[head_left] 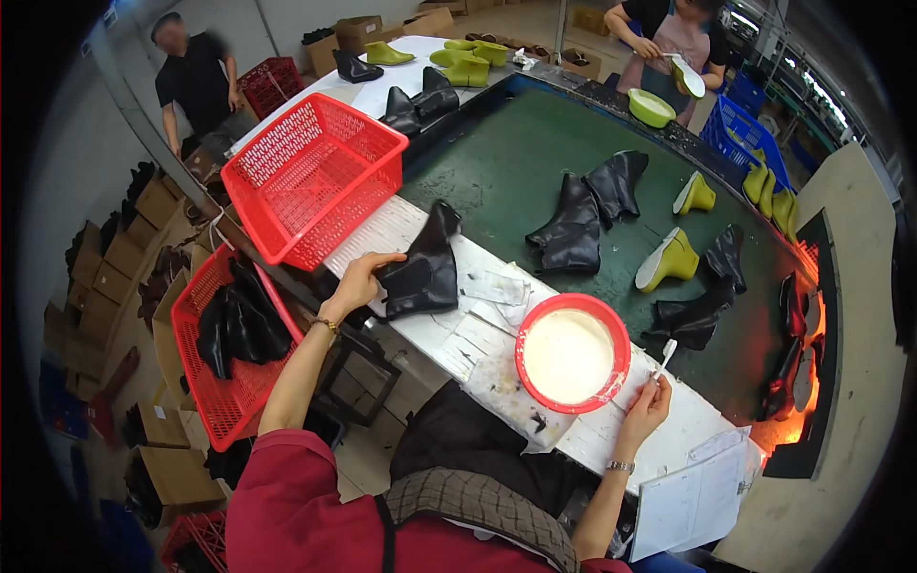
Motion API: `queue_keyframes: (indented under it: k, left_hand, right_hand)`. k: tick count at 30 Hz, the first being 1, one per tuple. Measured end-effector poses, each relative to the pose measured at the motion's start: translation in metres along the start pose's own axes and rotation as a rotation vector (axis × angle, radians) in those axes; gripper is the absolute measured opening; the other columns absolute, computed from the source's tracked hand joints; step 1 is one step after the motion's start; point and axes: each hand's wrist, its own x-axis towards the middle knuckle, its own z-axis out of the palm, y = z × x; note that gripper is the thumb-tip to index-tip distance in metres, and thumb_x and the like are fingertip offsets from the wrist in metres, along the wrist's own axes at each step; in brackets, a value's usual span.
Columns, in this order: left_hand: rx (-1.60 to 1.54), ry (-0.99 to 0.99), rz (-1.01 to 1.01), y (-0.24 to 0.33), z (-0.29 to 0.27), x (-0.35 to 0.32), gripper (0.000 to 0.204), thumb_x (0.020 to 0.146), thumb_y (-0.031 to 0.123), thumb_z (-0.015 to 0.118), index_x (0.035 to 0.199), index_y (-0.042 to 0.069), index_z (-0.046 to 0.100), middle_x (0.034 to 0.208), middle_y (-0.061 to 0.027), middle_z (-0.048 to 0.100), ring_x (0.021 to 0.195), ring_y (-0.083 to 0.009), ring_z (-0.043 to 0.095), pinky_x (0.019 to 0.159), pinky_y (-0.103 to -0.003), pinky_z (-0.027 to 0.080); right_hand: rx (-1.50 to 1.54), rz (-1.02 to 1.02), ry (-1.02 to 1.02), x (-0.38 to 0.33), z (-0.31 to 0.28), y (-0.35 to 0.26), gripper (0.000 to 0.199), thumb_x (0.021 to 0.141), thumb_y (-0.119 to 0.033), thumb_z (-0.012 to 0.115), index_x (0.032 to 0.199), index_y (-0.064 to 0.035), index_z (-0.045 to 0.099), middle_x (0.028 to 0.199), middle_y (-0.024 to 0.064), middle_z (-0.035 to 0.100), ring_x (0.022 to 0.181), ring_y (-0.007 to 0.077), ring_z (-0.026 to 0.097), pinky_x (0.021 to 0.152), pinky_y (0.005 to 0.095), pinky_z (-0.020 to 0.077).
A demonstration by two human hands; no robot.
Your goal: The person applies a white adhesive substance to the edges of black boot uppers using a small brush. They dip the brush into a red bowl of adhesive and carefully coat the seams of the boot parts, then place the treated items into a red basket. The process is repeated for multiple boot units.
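My left hand (355,283) grips a black ankle boot (423,267) by its heel end, on the white paper-covered worktop (478,344). My right hand (648,405) holds a small white brush (666,356) upright, just right of a red bowl (571,351) filled with white glue. The bowl sits on the worktop between my two hands.
An empty red basket (310,177) stands tilted left of the boot; another red basket (224,382) below holds black boots. Black and yellow-green boots (669,260) lie on the green conveyor (497,162). A person stands far left, another across the belt. A paper pad (693,501) lies lower right.
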Motion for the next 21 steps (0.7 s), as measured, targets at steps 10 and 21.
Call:
queue_keyframes:
  k: [10,21]
  left_hand:
    - [0.285,0.241,-0.292,0.046,0.074,0.072,0.115,0.076,0.062,0.077,0.158,-0.001,0.026,0.133,-0.0360,0.057,0.129,-0.0490,0.053,0.106,-0.053,0.044]
    - [-0.417,0.030,-0.280,0.060,0.033,0.053,0.053,0.075,0.016,0.079,0.120,-0.008,0.064,0.107,-0.0139,0.072,0.094,-0.0203,0.069,0.084,-0.033,0.055]
  right_hand:
    - [-0.138,-0.008,0.028,0.005,-0.019,0.006,0.021,0.107,-0.019,0.056,0.115,-0.0016,0.064,0.074,-0.0058,0.054,0.056,0.0007,0.041,0.045,0.0190,0.0324]
    - [-0.842,-0.409,-0.310,-0.020,0.014,-0.126,0.011,0.086,-0.017,0.077,0.096,-0.0110,0.079,0.081,0.0037,0.065,0.067,0.0201,0.064,0.061,0.0324,0.0489]
